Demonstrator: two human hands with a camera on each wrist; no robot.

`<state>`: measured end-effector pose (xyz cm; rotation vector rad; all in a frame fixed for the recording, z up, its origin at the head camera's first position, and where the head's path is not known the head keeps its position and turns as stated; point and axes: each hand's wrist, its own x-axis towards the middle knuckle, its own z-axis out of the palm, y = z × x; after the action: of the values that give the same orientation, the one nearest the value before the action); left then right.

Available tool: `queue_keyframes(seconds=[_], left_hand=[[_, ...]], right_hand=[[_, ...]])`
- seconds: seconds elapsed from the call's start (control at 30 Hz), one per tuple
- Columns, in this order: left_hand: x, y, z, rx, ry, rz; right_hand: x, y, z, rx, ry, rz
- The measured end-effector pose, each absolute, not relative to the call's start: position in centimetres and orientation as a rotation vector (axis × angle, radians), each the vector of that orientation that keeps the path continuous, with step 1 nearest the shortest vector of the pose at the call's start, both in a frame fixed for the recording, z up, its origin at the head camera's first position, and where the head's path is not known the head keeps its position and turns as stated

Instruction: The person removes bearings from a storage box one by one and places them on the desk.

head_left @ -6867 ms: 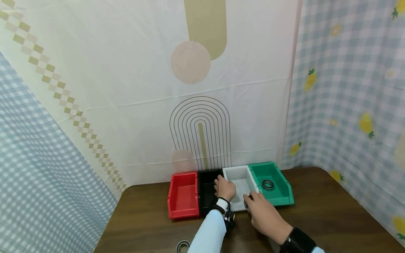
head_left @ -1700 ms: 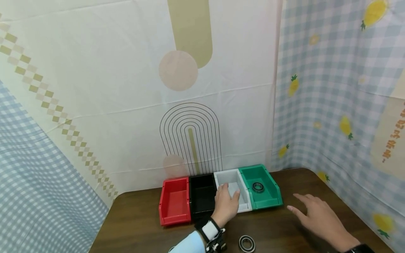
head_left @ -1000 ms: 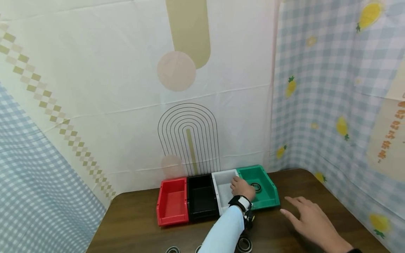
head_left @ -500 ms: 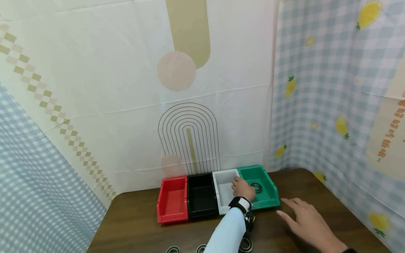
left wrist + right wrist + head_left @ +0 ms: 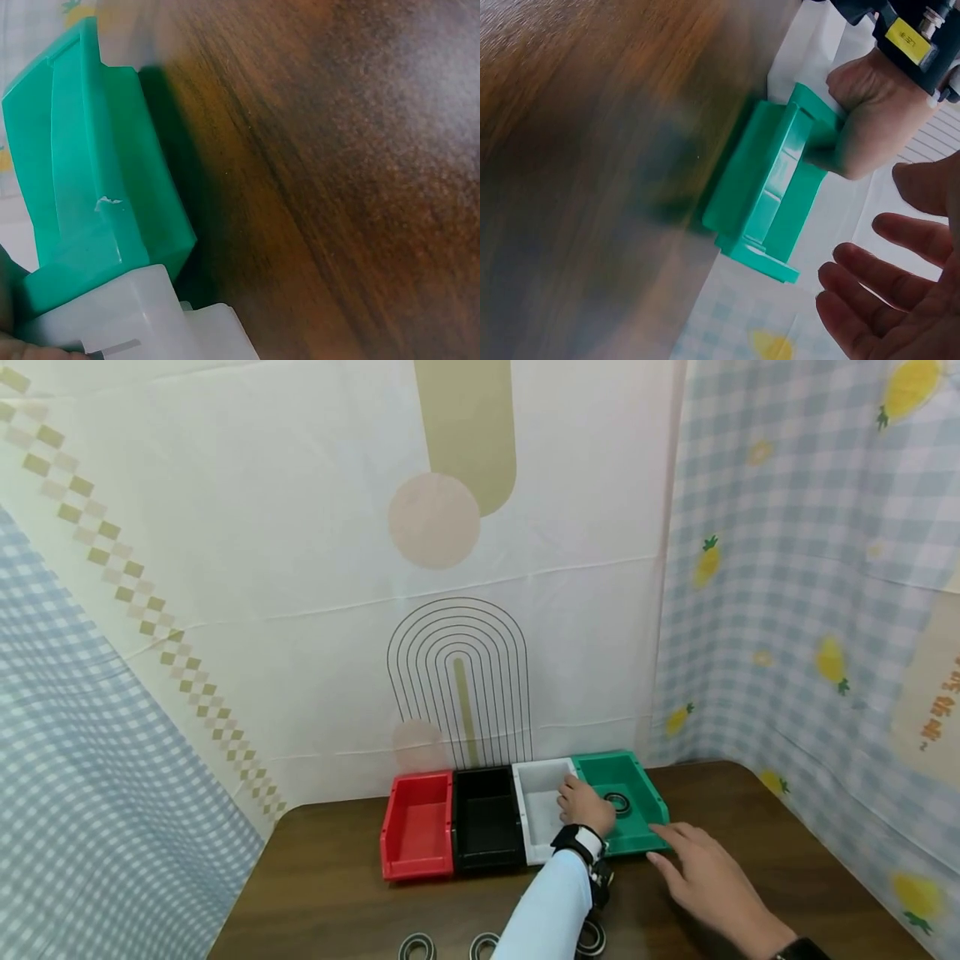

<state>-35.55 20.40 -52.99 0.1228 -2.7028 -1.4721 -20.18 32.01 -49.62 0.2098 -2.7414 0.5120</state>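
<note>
The right hand has slid in along the surface toward the green bin, fingers spread, holding nothing. The left hand has stayed curled on that bin's near-left rim, beside the ring inside.

The left hand hides part of the green bin. Three bearings are cut off by the head view's bottom edge. The table blurs in the right wrist view.
</note>
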Motion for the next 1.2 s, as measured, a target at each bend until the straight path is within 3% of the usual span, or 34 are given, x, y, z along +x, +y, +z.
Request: queue_keyframes(seconds=[0.3, 0.63, 0.9, 1.2], left_hand=[[-35.8, 20.3, -53.0, 0.117, -2.714, -1.446], [-35.6, 20.1, -52.8, 0.100, -2.709, -1.494], [-35.7, 20.0, -53.4, 0.078, -2.700, -1.480], [-35.7, 20.1, -53.1, 0.100, -2.655, -1.516]], right_hand=[[-22.4, 30.8, -50.2, 0.243, -2.745, 0.528], [-27.9, 29.7, -52.3, 0.252, -2.779, 0.474], [-31.9, 29.6, -54.1, 0.188, -2.794, 0.727], [-33.9, 29.6, -53.9, 0.126, -2.869, 0.743]])
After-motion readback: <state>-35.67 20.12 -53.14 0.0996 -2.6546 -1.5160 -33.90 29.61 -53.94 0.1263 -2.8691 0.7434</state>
